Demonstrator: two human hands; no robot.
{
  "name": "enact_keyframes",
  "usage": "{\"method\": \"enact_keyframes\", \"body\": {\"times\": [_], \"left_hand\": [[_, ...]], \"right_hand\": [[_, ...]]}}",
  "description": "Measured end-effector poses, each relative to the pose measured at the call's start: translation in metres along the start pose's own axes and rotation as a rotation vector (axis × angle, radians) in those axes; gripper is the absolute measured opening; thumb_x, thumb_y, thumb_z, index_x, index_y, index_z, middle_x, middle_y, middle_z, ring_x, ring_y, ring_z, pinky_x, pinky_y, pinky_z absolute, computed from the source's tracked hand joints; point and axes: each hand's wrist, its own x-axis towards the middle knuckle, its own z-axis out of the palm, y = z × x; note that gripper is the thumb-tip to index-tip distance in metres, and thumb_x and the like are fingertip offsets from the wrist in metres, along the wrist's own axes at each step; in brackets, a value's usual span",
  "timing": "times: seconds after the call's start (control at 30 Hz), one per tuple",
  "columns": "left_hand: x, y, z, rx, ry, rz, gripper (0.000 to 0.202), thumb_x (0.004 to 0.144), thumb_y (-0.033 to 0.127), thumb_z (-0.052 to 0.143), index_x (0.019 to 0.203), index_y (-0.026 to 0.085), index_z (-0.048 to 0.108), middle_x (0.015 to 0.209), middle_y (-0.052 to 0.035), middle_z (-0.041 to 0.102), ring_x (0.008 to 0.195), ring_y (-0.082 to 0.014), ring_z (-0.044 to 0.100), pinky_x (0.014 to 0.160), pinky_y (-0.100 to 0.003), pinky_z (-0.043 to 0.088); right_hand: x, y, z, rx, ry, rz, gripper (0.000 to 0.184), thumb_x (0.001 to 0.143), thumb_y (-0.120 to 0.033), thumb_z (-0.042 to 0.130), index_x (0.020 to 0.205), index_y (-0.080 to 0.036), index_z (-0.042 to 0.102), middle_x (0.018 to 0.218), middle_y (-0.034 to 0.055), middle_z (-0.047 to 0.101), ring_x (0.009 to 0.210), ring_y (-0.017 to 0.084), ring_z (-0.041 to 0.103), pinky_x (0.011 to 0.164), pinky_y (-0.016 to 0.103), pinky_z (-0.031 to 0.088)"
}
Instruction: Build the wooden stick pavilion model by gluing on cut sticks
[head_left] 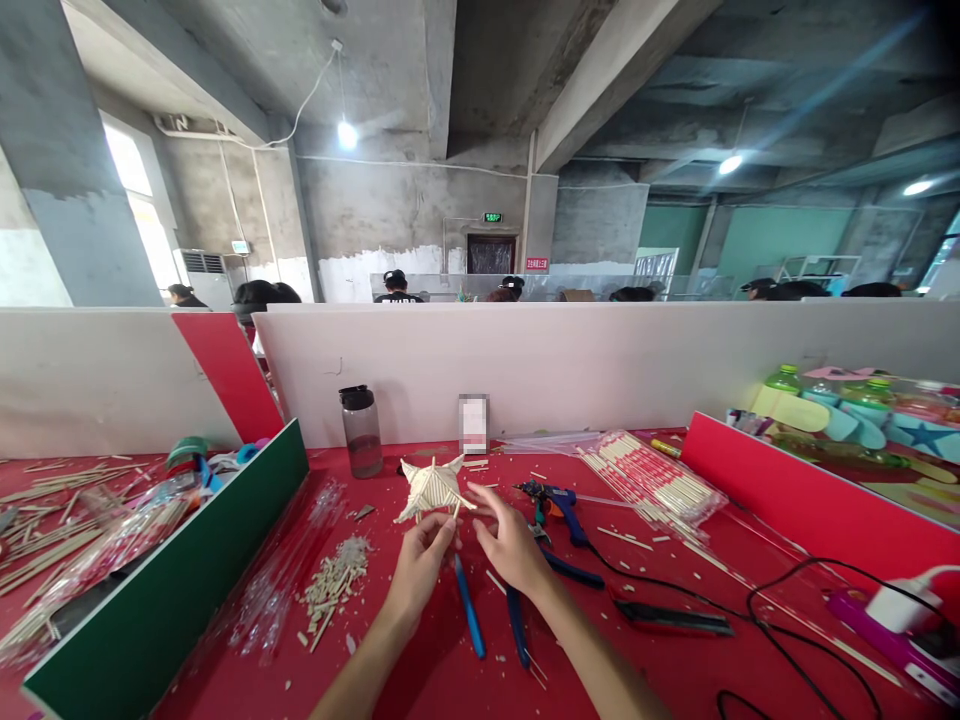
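A pale star-shaped stick model is held up above the red table. My left hand pinches it at its lower edge between thumb and fingers. Beside its right point is my right hand, fingers apart and nothing gripped; whether a fingertip touches the model I cannot tell. Just below the hands lie a blue pen-like tool and blue-handled pliers, partly covered by my right arm. To the right rests a blue glue gun.
Left of my hands are a pile of stick offcuts, clear plastic wrapping and a dark bottle. Rightward lie bundled sticks, a black utility knife, a cable and a purple power strip. Green and red dividers flank the space.
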Motion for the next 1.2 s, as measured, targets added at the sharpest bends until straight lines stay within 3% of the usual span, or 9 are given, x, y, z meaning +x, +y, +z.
{"method": "enact_keyframes", "body": {"times": [0.13,0.23,0.37,0.6,0.7,0.83,0.93,1.07,1.2], "left_hand": [[0.0,0.002,0.002,-0.006,0.003,-0.007,0.05,0.074,0.061,0.073,0.084,0.012,0.07,0.061,0.0008,0.059,0.049,-0.0077,0.045,0.048,-0.02,0.034],[-0.001,0.004,0.003,-0.017,0.001,-0.008,0.05,0.073,0.062,0.073,0.082,0.012,0.069,0.061,0.0008,0.059,0.049,-0.0077,0.045,0.047,-0.02,0.033],[-0.002,0.005,0.004,-0.017,0.005,-0.006,0.05,0.071,0.062,0.074,0.079,0.013,0.069,0.06,0.0011,0.058,0.048,-0.0074,0.045,0.047,-0.02,0.033],[-0.001,0.003,0.002,0.001,0.01,0.0,0.053,0.072,0.064,0.072,0.084,0.013,0.07,0.061,0.0007,0.059,0.047,-0.0073,0.045,0.045,-0.02,0.032],[-0.001,0.004,0.003,0.009,0.013,-0.002,0.053,0.071,0.064,0.073,0.084,0.012,0.07,0.061,0.0008,0.059,0.047,-0.0075,0.044,0.045,-0.02,0.031],[-0.002,0.006,0.003,0.017,0.011,0.003,0.052,0.073,0.063,0.072,0.083,0.012,0.07,0.061,0.0008,0.058,0.046,-0.0075,0.044,0.045,-0.021,0.031],[-0.002,0.006,0.004,0.013,0.014,0.007,0.051,0.072,0.063,0.072,0.082,0.013,0.07,0.06,0.0012,0.058,0.045,-0.0071,0.043,0.045,-0.021,0.03],[-0.001,0.006,0.004,0.018,0.011,0.011,0.053,0.071,0.064,0.072,0.082,0.013,0.07,0.059,0.0011,0.058,0.045,-0.0077,0.043,0.044,-0.021,0.03],[-0.002,0.006,0.003,0.025,0.006,0.013,0.052,0.073,0.064,0.072,0.083,0.013,0.069,0.06,0.0014,0.058,0.045,-0.0074,0.043,0.044,-0.021,0.029]], "right_hand": [[0.005,0.004,-0.023,-0.169,0.058,0.052,0.037,0.088,-0.015,0.048,0.124,-0.019,0.058,0.119,0.0082,0.069,0.108,0.02,0.066,0.095,0.032,0.051],[0.004,0.01,-0.04,-0.395,0.033,0.095,0.03,0.088,-0.014,0.051,0.116,-0.017,0.061,0.113,0.0094,0.07,0.108,0.023,0.065,0.097,0.033,0.048],[-0.004,0.018,-0.056,-0.634,-0.064,0.223,0.037,0.09,-0.023,0.057,0.125,-0.015,0.058,0.122,0.0139,0.067,0.117,0.028,0.06,0.099,0.035,0.044],[-0.013,0.01,-0.068,-0.704,-0.277,0.387,0.038,0.09,-0.037,0.059,0.123,-0.02,0.058,0.122,0.0133,0.067,0.114,0.031,0.063,0.089,0.036,0.047],[-0.014,0.001,-0.065,-0.763,-0.285,0.437,0.048,0.087,-0.046,0.062,0.127,-0.021,0.057,0.125,0.0152,0.065,0.116,0.033,0.062,0.089,0.038,0.046],[-0.02,-0.008,-0.053,-0.818,-0.331,0.504,0.076,0.077,-0.066,0.065,0.135,-0.019,0.053,0.127,0.0213,0.062,0.118,0.039,0.059,0.092,0.046,0.045],[-0.025,-0.015,-0.041,-0.849,-0.337,0.495,0.091,0.069,-0.072,0.067,0.139,-0.015,0.051,0.129,0.0257,0.059,0.12,0.044,0.055,0.092,0.052,0.044],[-0.029,-0.025,-0.03,-0.898,-0.322,0.509,0.086,0.069,-0.052,0.073,0.139,-0.009,0.05,0.128,0.0291,0.057,0.118,0.045,0.055,0.091,0.053,0.045],[-0.026,-0.029,-0.04,-0.887,-0.352,0.519,0.069,0.071,-0.03,0.069,0.134,-0.007,0.053,0.125,0.028,0.059,0.116,0.043,0.057,0.09,0.052,0.046]]}}
